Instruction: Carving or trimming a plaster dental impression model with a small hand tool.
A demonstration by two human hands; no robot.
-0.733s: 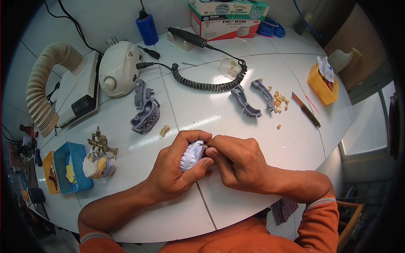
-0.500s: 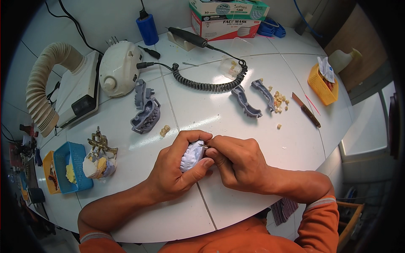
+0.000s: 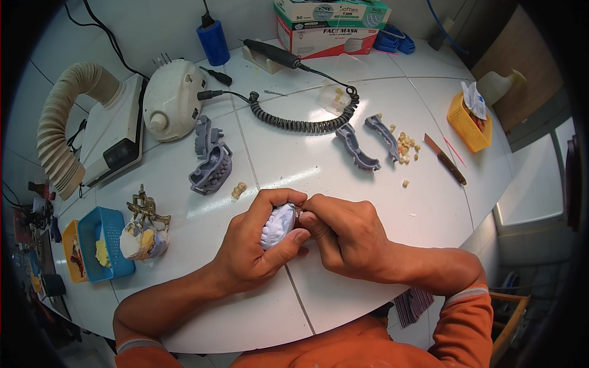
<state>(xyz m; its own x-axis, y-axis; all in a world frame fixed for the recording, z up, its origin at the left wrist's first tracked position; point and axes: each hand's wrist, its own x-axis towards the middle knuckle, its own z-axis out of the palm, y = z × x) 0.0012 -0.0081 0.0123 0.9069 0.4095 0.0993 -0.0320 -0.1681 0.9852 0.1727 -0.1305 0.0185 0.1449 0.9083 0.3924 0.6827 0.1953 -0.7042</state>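
Note:
My left hand (image 3: pixel 248 248) is wrapped round a pale bluish-white dental cast (image 3: pixel 276 224), its thumb along the near side and fingers over the top. The row of moulded teeth faces left. My right hand (image 3: pixel 346 236) is closed at the cast's right side, thumb and forefinger pinching a small metallic piece (image 3: pixel 297 216), mostly hidden by the fingers. On the tiles beyond my hands lie grey toothed moulds (image 3: pixel 210 172) and a tan tooth piece (image 3: pixel 239 189).
Left: brass-hinged articulator (image 3: pixel 145 236), blue basket (image 3: pixel 121 267), white drill unit (image 3: pixel 170 98), hose machine (image 3: pixel 113 153). Back: coiled-cord handpiece (image 3: pixel 272 52), mask boxes (image 3: pixel 326 40). Right: grey trays (image 3: pixel 358 153), several loose teeth (image 3: pixel 406 147), knife (image 3: pixel 453 168), yellow basket (image 3: pixel 469 132).
The cast and the fingertips on it have shifted very slightly leftward. My grip and everything on the table look the same as before.

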